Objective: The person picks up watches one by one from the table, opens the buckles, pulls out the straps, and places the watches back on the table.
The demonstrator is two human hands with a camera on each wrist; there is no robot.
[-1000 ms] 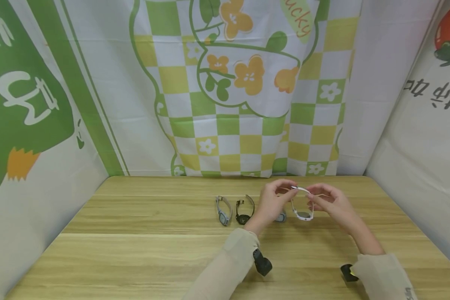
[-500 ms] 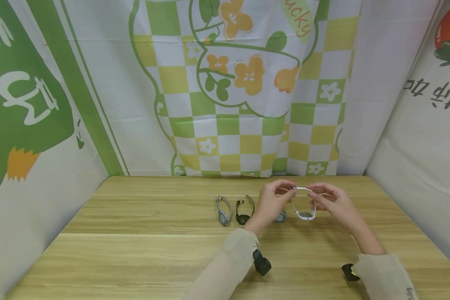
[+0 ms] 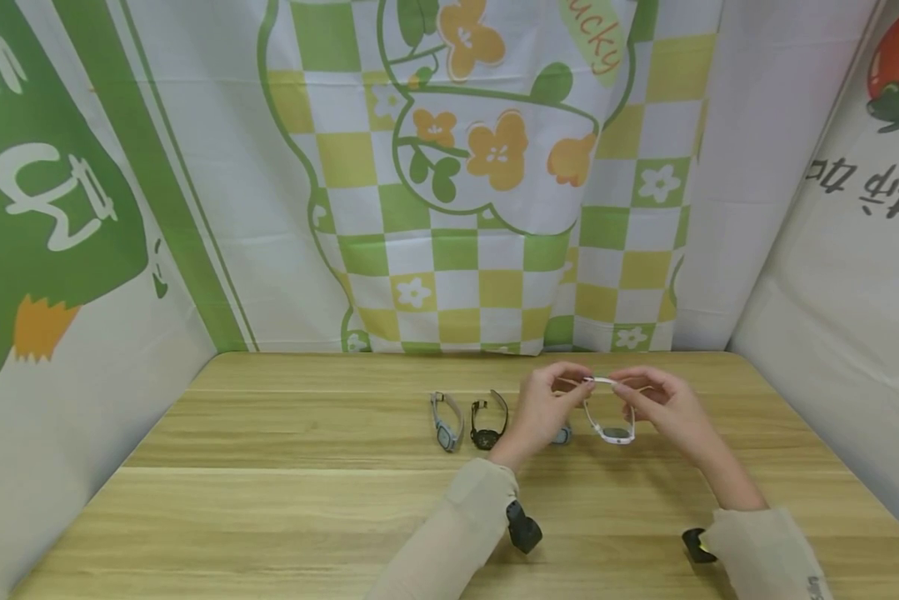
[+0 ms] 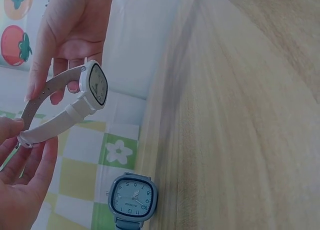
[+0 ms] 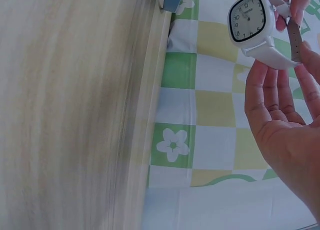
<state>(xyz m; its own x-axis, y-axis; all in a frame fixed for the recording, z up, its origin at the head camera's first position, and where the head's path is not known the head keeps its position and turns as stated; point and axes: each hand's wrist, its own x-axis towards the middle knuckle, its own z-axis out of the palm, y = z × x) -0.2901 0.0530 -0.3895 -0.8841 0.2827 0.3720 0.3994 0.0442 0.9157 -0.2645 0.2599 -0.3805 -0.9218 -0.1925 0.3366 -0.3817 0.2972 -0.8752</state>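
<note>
A white wristwatch (image 3: pixel 616 436) hangs above the table between my two hands, its strap looped and its square dial (image 5: pixel 247 18) at the bottom. My left hand (image 3: pixel 545 410) pinches the strap at its buckle end, thumb against fingers. The right hand (image 3: pixel 670 410) pinches the strap (image 4: pixel 54 84) on the other side with thumb and fingertips. Whether the buckle is fastened I cannot tell. Behind the left hand, a blue-grey watch (image 3: pixel 562 435) lies partly hidden; its square dial (image 4: pixel 134 197) shows in the left wrist view.
Left of the hands, a black watch (image 3: pixel 486 437) and a grey watch (image 3: pixel 446 435) rest on the wooden table (image 3: pixel 284 517) in a row, straps looped. A printed curtain (image 3: pixel 449 250) closes off the back, and white cloth (image 3: pixel 846 350) hangs at the right side.
The white watch's dial has swung slightly to the right, and its strap top has dropped a little. Both hands keep their grip in nearly the same place.
</note>
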